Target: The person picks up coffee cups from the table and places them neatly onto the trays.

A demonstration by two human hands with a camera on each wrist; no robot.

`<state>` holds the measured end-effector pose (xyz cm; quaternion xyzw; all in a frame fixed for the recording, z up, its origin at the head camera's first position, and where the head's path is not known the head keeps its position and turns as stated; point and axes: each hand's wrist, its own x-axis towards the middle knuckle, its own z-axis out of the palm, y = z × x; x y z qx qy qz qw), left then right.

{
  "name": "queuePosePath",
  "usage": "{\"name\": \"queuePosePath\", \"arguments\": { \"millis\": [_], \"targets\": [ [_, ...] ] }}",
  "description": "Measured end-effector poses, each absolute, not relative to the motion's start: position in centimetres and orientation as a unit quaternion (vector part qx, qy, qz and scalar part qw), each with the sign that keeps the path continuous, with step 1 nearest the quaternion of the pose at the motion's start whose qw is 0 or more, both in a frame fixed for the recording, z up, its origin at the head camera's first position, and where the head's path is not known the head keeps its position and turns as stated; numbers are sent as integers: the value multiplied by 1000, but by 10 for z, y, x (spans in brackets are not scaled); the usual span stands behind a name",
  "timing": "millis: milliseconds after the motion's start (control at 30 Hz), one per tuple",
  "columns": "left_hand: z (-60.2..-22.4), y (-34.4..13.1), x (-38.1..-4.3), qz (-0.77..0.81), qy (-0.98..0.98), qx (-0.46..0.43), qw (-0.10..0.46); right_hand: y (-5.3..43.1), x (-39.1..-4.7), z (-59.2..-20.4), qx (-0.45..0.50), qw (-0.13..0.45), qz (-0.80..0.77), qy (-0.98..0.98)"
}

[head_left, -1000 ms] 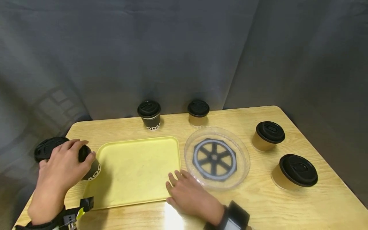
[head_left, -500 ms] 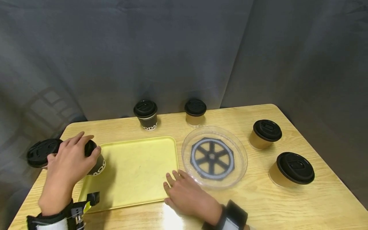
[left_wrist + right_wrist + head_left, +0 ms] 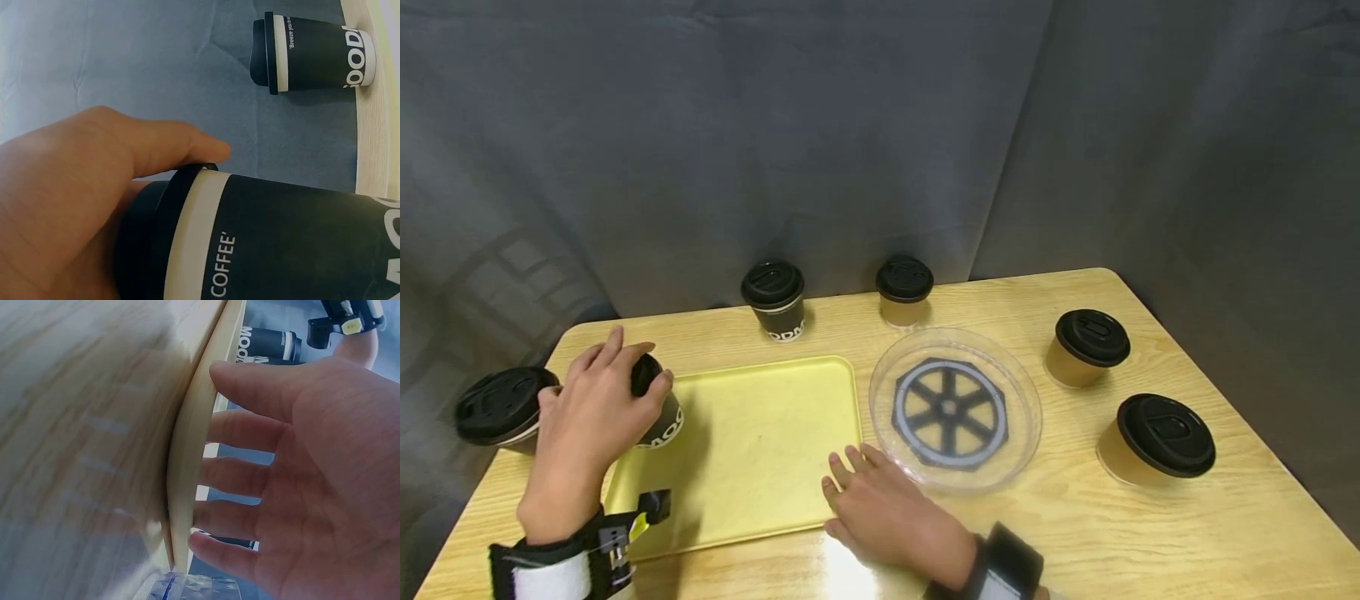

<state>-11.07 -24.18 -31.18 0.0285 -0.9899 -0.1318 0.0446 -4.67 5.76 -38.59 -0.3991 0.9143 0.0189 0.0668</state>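
My left hand point(image 3: 598, 408) grips a black paper coffee cup point(image 3: 667, 422) from above, around its black lid. In the left wrist view the thumb lies along the lid's edge, and the white band and lettering of the cup point(image 3: 300, 244) show. The cup overlaps the left back corner of the yellow tray point(image 3: 760, 450) in the head view. Behind my left hand's wrist side stands another dark lidded cup point(image 3: 505, 408), partly covered by the hand. My right hand point(image 3: 891, 508) has its fingers straight, fingertips at the tray's right front rim point(image 3: 194, 462).
Right of the tray lies a round clear plastic dish point(image 3: 955, 479) with a dark spoked pattern. A black cup point(image 3: 778, 312) and a brown cup point(image 3: 904, 300) stand at the back edge. Two more brown lidded cups point(image 3: 1078, 358) stand on the table's right side.
My left hand has moved right and slightly back with the coffee cup, toward the tray, showing more of the cup at far left. My right hand stays at the tray's rim.
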Motion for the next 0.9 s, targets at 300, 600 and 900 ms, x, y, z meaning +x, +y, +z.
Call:
{"name": "queuePosePath", "arguments": {
  "millis": [300,600,900],
  "targets": [
    [-316,-233,-115,-147,-986,13,82,58,-46,-385,-395,72,25,915],
    [-321,-225,-117,-152,-982,1,111,58,-46,-385,-395,75,21,916],
    [-325,-221,-121,-154,-980,-4,123,57,-46,-385,-398,71,26,914]
  ]
}}
